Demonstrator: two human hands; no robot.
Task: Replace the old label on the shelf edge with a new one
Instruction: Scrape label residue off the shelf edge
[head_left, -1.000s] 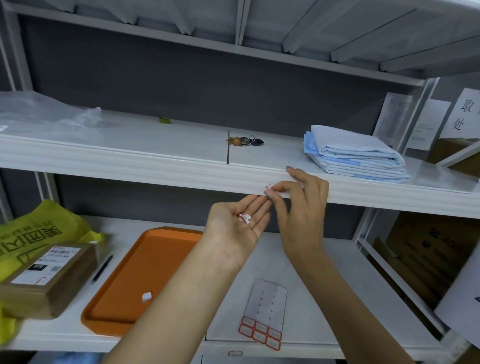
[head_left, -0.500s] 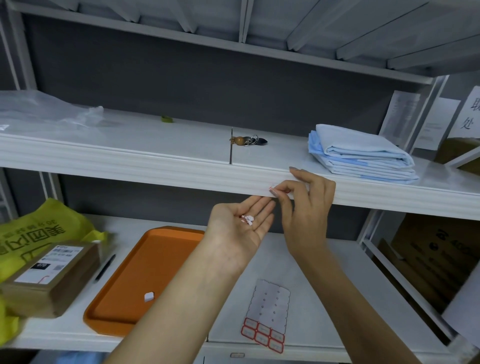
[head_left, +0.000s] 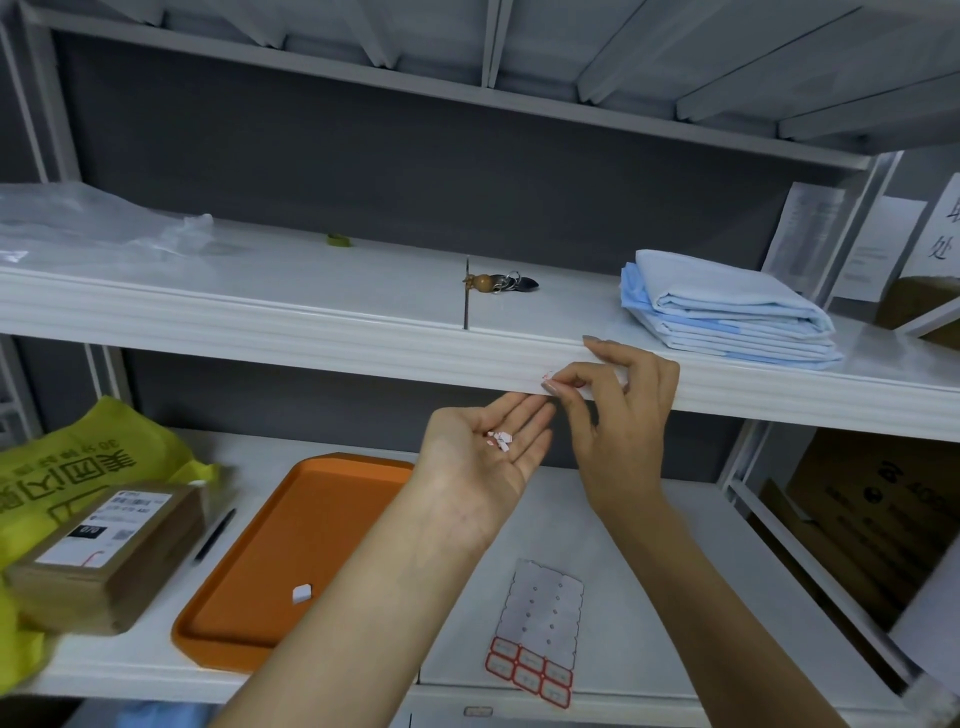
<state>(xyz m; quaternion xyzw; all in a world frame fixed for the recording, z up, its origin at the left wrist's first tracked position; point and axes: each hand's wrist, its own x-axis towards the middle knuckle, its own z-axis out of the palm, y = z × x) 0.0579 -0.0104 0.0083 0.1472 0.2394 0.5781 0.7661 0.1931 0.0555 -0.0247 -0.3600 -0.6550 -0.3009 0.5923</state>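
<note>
Nearest you, at the bottom centre of the frame, the white backing sheet of red-bordered new labels (head_left: 535, 649) lies flat on the white lower shelf (head_left: 701, 530), handy for the next step. To its left sits the flat orange plastic tray (head_left: 249, 587) with one small white scrap (head_left: 302, 593) in it, likely your waste spot. Above these, your left hand (head_left: 483, 462) is spread flat, palm up, cradling torn white-and-red paper bits (head_left: 500, 440) just under the work point, so peelings land there rather than on the shelf. Your right hand (head_left: 618, 415) is up at the white ridged shelf edge (head_left: 311, 338). A finger and thumb pinch the old red-edged label (head_left: 549, 375) stuck on the edge's lower lip, right of centre, while one straight finger steadies on top. The label seems to come off in fragments, so removal looks unfinished. Farther back lie a key bunch with a wooden bead (head_left: 498, 283) and folded pale blue cloth (head_left: 727, 312).
</note>
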